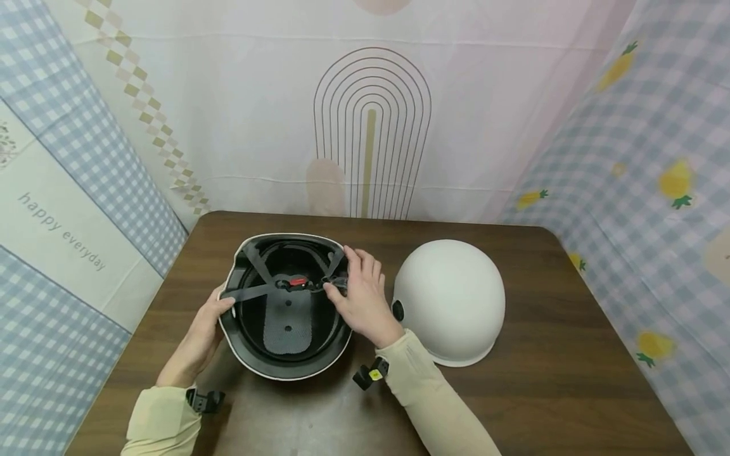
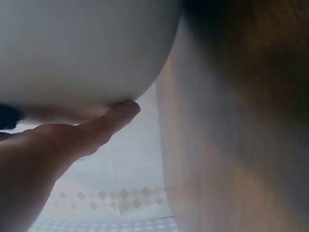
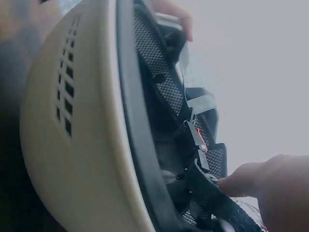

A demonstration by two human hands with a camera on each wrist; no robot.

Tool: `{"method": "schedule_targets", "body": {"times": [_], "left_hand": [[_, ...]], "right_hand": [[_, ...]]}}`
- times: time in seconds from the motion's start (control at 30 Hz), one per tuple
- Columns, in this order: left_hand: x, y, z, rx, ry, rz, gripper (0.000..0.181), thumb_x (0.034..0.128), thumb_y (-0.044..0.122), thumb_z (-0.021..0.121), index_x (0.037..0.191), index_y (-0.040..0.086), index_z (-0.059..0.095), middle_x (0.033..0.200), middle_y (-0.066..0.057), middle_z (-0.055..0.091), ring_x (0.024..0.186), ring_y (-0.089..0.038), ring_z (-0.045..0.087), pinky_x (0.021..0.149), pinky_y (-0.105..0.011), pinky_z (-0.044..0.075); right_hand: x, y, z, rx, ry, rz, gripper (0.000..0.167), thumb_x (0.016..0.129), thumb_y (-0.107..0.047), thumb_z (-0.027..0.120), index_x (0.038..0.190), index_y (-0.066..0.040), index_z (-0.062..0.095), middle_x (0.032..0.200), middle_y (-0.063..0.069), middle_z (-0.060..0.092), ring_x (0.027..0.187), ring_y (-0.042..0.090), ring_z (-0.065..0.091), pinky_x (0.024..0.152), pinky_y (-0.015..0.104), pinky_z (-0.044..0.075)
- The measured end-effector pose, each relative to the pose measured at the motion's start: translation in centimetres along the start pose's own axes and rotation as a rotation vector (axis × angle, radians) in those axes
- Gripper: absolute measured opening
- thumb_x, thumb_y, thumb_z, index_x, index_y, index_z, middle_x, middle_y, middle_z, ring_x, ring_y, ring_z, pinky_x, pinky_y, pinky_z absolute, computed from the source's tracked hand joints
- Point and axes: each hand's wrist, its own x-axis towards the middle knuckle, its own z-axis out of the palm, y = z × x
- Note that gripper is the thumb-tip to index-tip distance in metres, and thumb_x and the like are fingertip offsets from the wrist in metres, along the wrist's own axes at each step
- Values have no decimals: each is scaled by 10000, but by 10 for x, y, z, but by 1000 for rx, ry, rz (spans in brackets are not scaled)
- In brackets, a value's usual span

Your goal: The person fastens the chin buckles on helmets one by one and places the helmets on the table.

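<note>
An upturned helmet [image 1: 288,367] shows its black inside, grey padding [image 1: 288,326] and chin straps [image 1: 251,292] in the head view. Across its middle lies a buckle with a red part [image 1: 298,282]. My left hand [image 1: 202,329] grips the helmet's left rim, thumb on the edge. At the right rim my right hand [image 1: 365,297] pinches the strap beside the buckle. The left wrist view shows left fingers [image 2: 108,123] against the white shell [image 2: 87,53]. In the right wrist view the right thumb [image 3: 241,179] touches the dark strap [image 3: 212,193], and the shell [image 3: 72,159] has vent slots.
A second white helmet [image 1: 450,301], dome up, stands on the brown table [image 1: 570,380] just right of my right hand. A patterned cloth [image 1: 251,114] hangs behind the table, with blue checked cloth [image 1: 627,209] at the right side.
</note>
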Motion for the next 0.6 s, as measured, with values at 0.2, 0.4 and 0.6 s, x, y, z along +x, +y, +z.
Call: {"method": "schedule_targets", "body": {"times": [0.2, 0.4, 0.6], "left_hand": [[4, 11, 6, 236, 104, -96, 643, 976, 93, 512, 1526, -2, 193, 1485, -236, 319, 1128, -47, 495, 837, -138, 439], [8, 17, 8, 449, 130, -123, 804, 957, 264, 626, 1546, 23, 134, 1522, -259, 274, 1359, -340, 312, 1059, -369, 326], [11, 22, 12, 596, 148, -70, 968, 921, 335, 672, 1550, 22, 6, 1566, -273, 122, 1414, -445, 174, 1085, -612, 194]], "right_hand": [[1, -14, -1, -248, 65, -219, 661, 907, -365, 675, 1450, -96, 411, 1510, 160, 252, 1396, 357, 190, 1092, 540, 217], [3, -21, 2, -344, -22, -390, 604, 912, -331, 685, 1426, -101, 467, 1492, 115, 348, 1393, 306, 260, 1110, 484, 250], [6, -25, 9, -415, -128, -463, 565, 907, -307, 697, 1394, -87, 514, 1393, 88, 487, 1307, 244, 406, 1092, 393, 310]]}}
